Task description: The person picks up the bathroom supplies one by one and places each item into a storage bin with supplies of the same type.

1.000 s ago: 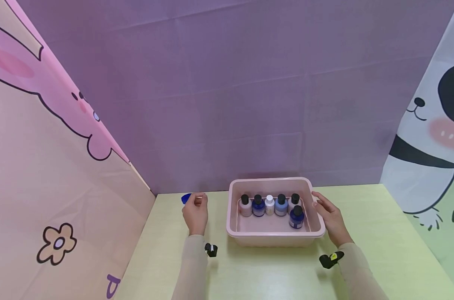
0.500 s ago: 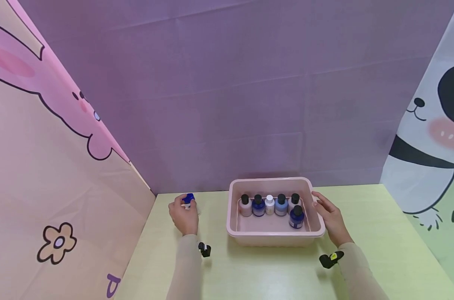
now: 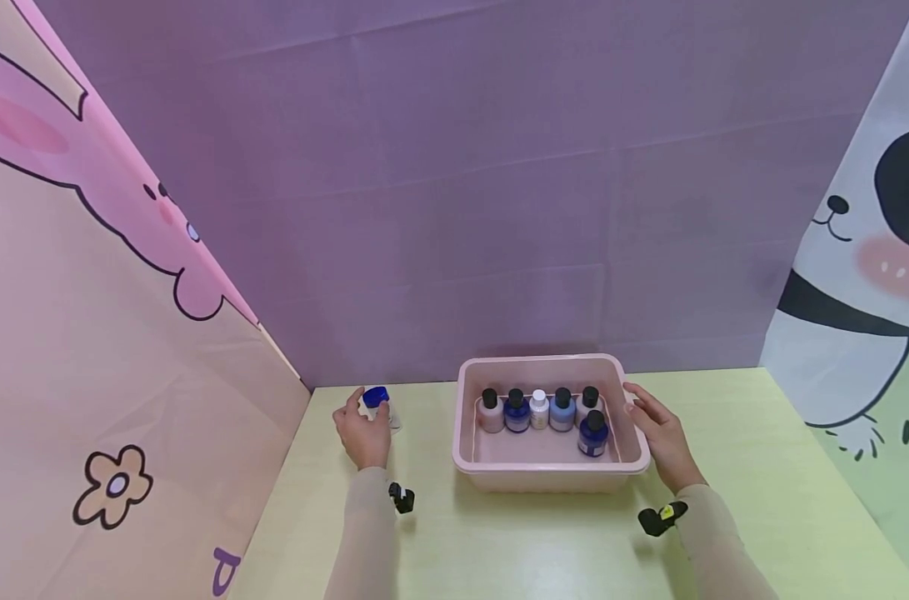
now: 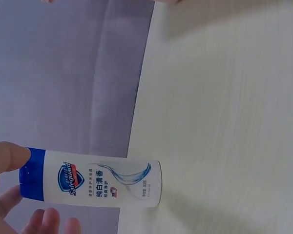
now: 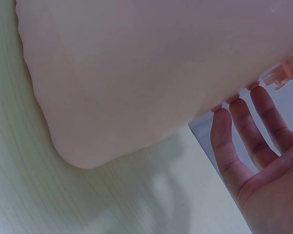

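A white body wash bottle with a blue cap stands upright on the table at the left. My left hand is around its top; the thumb and index finger pinch the cap, while the other fingers stay spread beside the bottle. The label faces the left wrist camera. At the right end of a pink plastic basin, my right hand rests its fairly straight fingers against the rim. Several small bottles stand inside, including a white-capped bottle and a dark blue bottle near the right front.
A pale wood-grain table lies under everything. A purple cloth rises behind its back edge. Printed side panels show a pink rabbit on the left and a panda on the right.
My left hand has moved left from beside the blue cap to around it, and its fingers have spread. More of the bottle shows now. The right hand and the basin stay put.
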`<state>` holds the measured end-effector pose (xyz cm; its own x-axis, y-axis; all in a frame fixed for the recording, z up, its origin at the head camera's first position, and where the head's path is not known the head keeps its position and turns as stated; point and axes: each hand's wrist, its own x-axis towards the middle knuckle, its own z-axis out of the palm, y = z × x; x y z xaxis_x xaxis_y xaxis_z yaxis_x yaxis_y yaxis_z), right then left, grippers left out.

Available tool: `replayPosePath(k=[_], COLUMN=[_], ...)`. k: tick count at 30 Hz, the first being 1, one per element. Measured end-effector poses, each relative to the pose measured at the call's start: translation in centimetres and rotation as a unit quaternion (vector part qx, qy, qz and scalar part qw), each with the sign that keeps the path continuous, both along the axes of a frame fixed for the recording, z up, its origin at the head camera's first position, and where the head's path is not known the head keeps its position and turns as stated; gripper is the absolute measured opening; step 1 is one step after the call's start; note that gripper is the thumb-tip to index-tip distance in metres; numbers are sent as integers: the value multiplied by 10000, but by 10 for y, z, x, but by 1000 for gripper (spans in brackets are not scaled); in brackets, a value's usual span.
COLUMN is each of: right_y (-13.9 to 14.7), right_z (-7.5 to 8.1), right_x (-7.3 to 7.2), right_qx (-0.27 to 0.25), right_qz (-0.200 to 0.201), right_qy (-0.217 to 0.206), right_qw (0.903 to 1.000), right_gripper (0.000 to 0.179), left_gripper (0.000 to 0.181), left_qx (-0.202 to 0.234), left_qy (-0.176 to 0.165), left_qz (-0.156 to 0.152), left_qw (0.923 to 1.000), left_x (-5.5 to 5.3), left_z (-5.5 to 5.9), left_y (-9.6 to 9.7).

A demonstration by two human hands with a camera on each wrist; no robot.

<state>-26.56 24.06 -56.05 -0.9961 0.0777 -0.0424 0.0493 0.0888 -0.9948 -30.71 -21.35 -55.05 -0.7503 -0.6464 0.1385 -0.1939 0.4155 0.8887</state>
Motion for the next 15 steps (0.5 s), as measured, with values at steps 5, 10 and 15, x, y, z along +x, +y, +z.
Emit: replayPosePath(k=[5,10,15], right_y=[0,1,1], right_z=[0,-2,-2], right_x=[0,0,-1], right_qx=[27,38,26], right_qz=[-4,9,16], right_qy=[-36,-68,-98], right_qw=[10000,10000,9999], right_gripper=[58,58,57], left_gripper=[51,52,53], left_qx=[-203,-311,-235], left_qy=[21,-94,-248], left_qz=[-53,-173,-329], left_qw=[9998,9993,9989], left_x=[-2,-4,-4], left_z=[-4,-3,-1], left_y=[-4,-6,-8])
